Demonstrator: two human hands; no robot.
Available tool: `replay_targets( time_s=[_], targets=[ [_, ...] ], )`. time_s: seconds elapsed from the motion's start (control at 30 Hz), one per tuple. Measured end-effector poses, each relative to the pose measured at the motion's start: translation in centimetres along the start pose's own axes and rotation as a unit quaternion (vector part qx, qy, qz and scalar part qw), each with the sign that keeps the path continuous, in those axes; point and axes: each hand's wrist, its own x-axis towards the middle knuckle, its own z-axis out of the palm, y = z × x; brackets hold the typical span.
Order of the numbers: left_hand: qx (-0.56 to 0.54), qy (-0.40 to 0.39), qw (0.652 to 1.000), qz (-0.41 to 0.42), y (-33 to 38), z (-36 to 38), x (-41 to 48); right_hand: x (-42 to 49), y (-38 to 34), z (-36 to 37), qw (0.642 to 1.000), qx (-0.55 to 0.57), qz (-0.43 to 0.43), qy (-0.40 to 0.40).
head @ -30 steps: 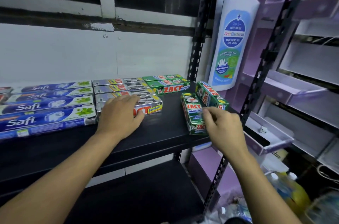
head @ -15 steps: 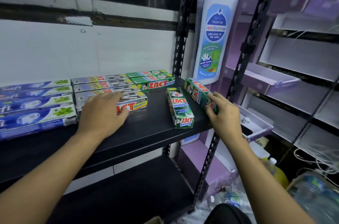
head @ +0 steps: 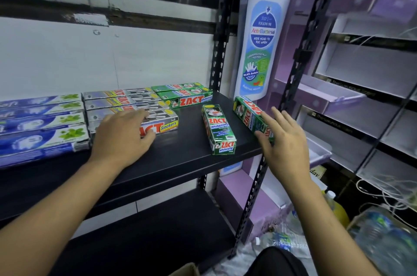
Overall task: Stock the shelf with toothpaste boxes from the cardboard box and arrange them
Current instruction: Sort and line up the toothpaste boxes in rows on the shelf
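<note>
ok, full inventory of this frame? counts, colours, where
Safi boxes: four, blue and white, shelf left.
Zact Smokers boxes: four, silver, shelf middle.
Zact Whitening boxes: four, green; two crosswise at the back, two lengthwise at right.
shelf: one, black, metal posts.
Anti-Bacterial bottle display: one, white and blue, beside the shelf's right rear post.
display stand: one, purple, far right.
left hand: flat on the front Smokers box.
right hand: fingers straight, against the rightmost Whitening box.
</note>
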Motion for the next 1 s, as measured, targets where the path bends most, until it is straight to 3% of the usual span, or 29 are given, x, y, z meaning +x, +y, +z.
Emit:
replay_targets(
  time_s=[0.07,0.13,0.2,0.3,0.7,1.0],
  targets=[
    [-0.002,-0.001,1.000,0.001,0.0,0.0,0.0,0.6,-0.8,-0.4,0.995,0.027,-0.099,-0.018],
    [-0.005,-0.001,1.000,0.001,-0.1,0.1,0.0,1.1,-1.9,-0.6,0.978,0.090,-0.156,-0.104],
    [-0.004,-0.003,1.000,0.000,-0.1,0.1,0.0,1.3,-3.0,-0.6,0.959,0.150,-0.147,-0.189],
    [-0.006,-0.005,1.000,-0.003,-0.1,0.2,0.0,1.7,-4.0,-0.1,0.941,0.185,-0.140,-0.246],
    [0.002,-0.003,1.000,-0.009,-0.1,0.3,-0.1,5.8,-6.4,5.4,0.929,0.265,-0.081,-0.244],
    [0.002,-0.001,1.000,-0.015,0.1,0.2,-0.1,10.1,-8.5,10.2,0.952,0.163,-0.060,-0.254]
  ],
)
